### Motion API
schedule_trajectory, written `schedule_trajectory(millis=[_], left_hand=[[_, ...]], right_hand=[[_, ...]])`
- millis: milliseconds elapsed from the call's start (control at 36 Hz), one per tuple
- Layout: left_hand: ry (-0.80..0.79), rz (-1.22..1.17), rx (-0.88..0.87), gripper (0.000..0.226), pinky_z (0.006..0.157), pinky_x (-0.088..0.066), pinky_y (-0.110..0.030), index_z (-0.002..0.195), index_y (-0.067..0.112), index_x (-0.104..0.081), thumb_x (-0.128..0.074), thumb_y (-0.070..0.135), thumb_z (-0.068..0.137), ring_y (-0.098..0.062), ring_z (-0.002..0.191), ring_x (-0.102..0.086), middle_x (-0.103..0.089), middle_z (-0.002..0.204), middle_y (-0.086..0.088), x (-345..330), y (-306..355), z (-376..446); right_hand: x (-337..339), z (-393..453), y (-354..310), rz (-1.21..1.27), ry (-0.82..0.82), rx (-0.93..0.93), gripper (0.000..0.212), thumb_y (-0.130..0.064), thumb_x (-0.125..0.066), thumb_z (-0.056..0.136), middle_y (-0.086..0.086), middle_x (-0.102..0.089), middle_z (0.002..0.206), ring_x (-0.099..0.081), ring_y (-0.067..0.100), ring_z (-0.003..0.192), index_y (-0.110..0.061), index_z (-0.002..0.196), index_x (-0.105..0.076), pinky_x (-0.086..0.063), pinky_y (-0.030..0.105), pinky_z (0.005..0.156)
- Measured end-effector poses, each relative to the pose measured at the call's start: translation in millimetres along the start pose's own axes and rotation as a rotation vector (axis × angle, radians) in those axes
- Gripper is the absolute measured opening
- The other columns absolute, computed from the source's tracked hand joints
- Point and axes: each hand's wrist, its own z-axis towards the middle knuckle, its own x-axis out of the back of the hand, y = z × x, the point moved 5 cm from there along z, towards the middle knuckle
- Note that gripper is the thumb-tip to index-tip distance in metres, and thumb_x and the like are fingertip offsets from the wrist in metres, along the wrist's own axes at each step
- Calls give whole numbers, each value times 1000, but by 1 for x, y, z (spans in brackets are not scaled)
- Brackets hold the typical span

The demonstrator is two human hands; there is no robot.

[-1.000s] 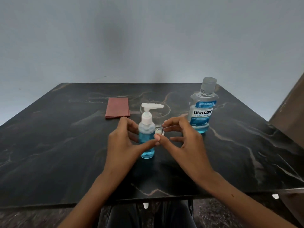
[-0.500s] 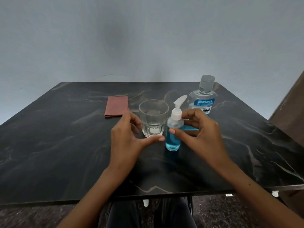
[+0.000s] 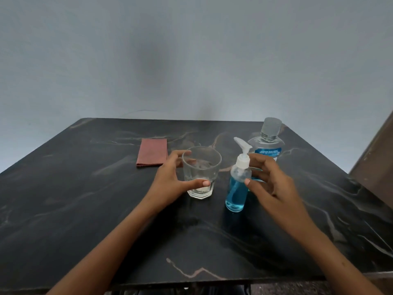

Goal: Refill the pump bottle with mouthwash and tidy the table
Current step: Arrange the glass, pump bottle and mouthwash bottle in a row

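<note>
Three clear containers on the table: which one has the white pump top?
The small pump bottle, part-filled with blue liquid, by the right hand. The glass is open-topped; the mouthwash bottle behind has a clear cap.

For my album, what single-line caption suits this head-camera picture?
Left hand around clear glass tumbler; right hand at blue-filled pump bottle.

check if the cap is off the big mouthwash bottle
No, the grey cap sits on the neck of the mouthwash bottle standing behind the pump bottle.
</note>
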Motion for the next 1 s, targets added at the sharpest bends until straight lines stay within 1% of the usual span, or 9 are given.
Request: schedule_trajectory(millis=[56, 194, 306, 389, 528, 639, 694, 861, 1000], left_hand=[[2, -7, -2, 88, 91, -45, -24, 118, 34, -49, -81, 66, 42, 2, 107, -59, -68, 109, 14, 1, -1, 0], [5, 11, -10, 86, 89, -44, -24, 109, 35, -49, -84, 64, 36, 5, 104, -60, -69, 102, 17, 6, -4, -5], [-18, 25, -21, 84, 91, -43, -27, 105, 37, -49, -85, 64, 35, 5, 105, -59, -69, 102, 18, 8, -4, -10], [-31, 20, -26, 84, 90, -44, -28, 106, 35, -49, -84, 63, 36, 5, 104, -60, -69, 101, 17, 9, -3, -10], [-46, -6, -21, 83, 89, -44, -29, 104, 37, -50, -82, 69, 35, 1, 104, -61, -70, 102, 16, 10, -3, -9], [-58, -9, -16, 83, 89, -44, -29, 105, 37, -50, -81, 71, 35, 1, 105, -61, -69, 104, 18, 11, -2, -9], [-60, -6, -16, 83, 89, -45, -30, 105, 36, -51, -81, 70, 36, 1, 105, -61, -69, 104, 19, 11, -2, -9], [-53, -11, -10, 81, 89, -46, -31, 105, 34, -51, -84, 63, 37, 1, 104, -61, -70, 103, 17, 12, -2, -10], [-53, -19, -11, 83, 86, -44, -28, 106, 33, -51, -83, 65, 36, 3, 104, -61, -69, 103, 19, 12, -2, -10]], right_hand=[[-3, 0, -2, 1, 13, 8, 53, -10, -62, 88, -18, -55, 127, -56, 1, 116, -47, 117, -40, -50, 16, 94], [-8, 1, -6, -44, 56, -13, 65, -47, -67, 65, -25, -49, 122, -56, 2, 112, -54, 118, -29, -50, 23, 94], [-8, 0, -8, -33, 67, 20, 74, -39, -66, 72, -30, -49, 120, -58, -2, 111, -58, 126, -20, -51, 25, 96], [-9, -2, -8, -92, 36, 78, 89, -19, -64, 85, -34, -43, 128, -52, -4, 118, -67, 131, -5, -43, 28, 103], [-6, 0, -9, -138, -11, 99, 83, -12, -62, 88, -10, -49, 141, -52, 2, 123, -67, 131, -17, -47, 31, 103], [-6, 7, -10, -129, -22, 71, 70, -50, -68, 70, -14, -55, 132, -57, 3, 117, -66, 120, -22, -53, 31, 95], [-8, 10, -7, -161, -31, 55, 75, -55, -68, 62, -17, -51, 135, -54, 4, 120, -69, 116, -18, -52, 29, 97], [-9, 15, -3, -233, -28, 93, 88, -33, -76, 70, -16, -53, 127, -52, -9, 109, -70, 119, -12, -47, 23, 97], [-9, 15, -7, -287, -61, 124, 95, -21, -76, 76, -11, -57, 131, -56, 6, 117, -66, 125, -8, -49, 35, 101]])
